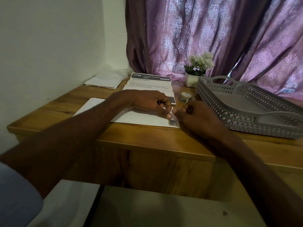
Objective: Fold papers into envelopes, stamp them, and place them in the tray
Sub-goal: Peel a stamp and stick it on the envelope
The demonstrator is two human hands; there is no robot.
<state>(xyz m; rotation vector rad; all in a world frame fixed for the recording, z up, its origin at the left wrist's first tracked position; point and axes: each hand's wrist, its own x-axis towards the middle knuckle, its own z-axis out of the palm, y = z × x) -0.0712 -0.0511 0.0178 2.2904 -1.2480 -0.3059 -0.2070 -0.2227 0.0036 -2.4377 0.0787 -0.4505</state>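
Partly hidden stamp [172, 122] under hands [173, 112].

One head-worn wide-angle view looked forward and down, sitting close over the wooden bench [147, 141]. It faced a purple curtain [213, 38] behind and a white wall [57, 38] at left, both forearms reaching in from the bottom corners.

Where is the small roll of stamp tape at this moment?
The tape roll stands on the wooden table, just beyond the right hand, left of the grey tray.
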